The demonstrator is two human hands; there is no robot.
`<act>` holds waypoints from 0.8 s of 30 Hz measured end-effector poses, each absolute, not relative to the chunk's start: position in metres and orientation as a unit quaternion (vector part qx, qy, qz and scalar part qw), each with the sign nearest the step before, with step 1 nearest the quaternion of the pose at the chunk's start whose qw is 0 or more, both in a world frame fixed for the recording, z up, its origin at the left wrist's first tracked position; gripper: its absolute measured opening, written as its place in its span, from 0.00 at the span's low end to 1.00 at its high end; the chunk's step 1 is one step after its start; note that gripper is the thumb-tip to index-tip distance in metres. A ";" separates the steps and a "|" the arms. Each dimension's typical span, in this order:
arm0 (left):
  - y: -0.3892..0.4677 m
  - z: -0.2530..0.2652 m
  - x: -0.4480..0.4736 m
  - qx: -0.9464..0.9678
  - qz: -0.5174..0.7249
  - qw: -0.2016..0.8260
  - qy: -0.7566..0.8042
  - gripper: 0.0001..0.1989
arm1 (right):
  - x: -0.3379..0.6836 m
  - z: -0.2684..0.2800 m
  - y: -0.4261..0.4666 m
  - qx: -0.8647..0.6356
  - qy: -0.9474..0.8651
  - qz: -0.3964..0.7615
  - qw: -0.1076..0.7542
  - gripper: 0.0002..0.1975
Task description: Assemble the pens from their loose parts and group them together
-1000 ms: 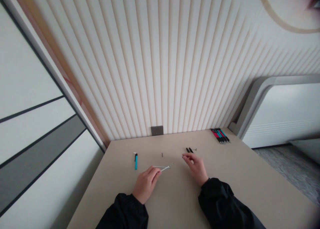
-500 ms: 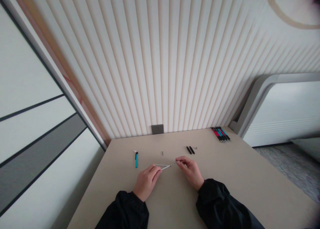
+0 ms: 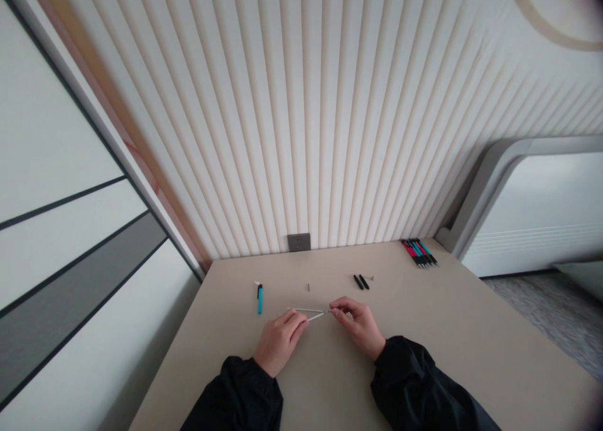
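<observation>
My left hand (image 3: pixel 279 343) is closed, thumb against fingers, on two thin white sticks (image 3: pixel 315 315) that look like pen refills. They spread apart at the hand and come together toward the right. Just at that meeting point my right hand (image 3: pixel 360 325) pinches a tiny thin piece (image 3: pixel 329 311), perhaps a spring; the fingertips partly hide it. Both hands are held above the tabletop, a short gap between them.
On the table (image 3: pixel 330 381) lie a blue pen barrel (image 3: pixel 259 300), a small metal part (image 3: pixel 308 287), two black grips (image 3: pixel 361 281) with a tiny metal piece (image 3: pixel 372 278), and several pens (image 3: pixel 419 253) at the back right. A socket (image 3: pixel 298 242) sits on the wall behind.
My right fingertips have come closer to the joined ends of the white sticks, covering more of the tiny piece. The whole view has shifted slightly.
</observation>
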State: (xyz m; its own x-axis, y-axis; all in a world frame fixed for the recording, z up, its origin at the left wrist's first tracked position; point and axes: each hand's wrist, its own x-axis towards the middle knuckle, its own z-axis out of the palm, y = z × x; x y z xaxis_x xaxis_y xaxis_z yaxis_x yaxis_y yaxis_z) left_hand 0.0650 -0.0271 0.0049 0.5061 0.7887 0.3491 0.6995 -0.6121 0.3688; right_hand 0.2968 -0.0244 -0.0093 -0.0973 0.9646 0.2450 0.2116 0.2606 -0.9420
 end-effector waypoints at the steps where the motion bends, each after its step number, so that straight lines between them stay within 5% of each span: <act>1: -0.027 0.005 0.065 0.864 0.246 0.088 0.430 0.11 | 0.297 -0.009 -0.025 -0.465 -0.637 0.388 0.477 0.12; 24: -0.027 0.005 0.065 0.864 0.262 0.084 0.422 0.10 | 0.297 -0.015 -0.028 -0.471 -0.655 0.404 0.432 0.14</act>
State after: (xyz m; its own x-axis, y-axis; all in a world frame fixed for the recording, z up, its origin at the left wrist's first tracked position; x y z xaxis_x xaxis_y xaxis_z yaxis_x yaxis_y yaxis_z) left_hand 0.0648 -0.0273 0.0052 0.5075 0.7727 0.3812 0.6844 -0.6303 0.3665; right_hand 0.2974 -0.0276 -0.0146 -0.1842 0.9653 0.1849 0.2680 0.2303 -0.9355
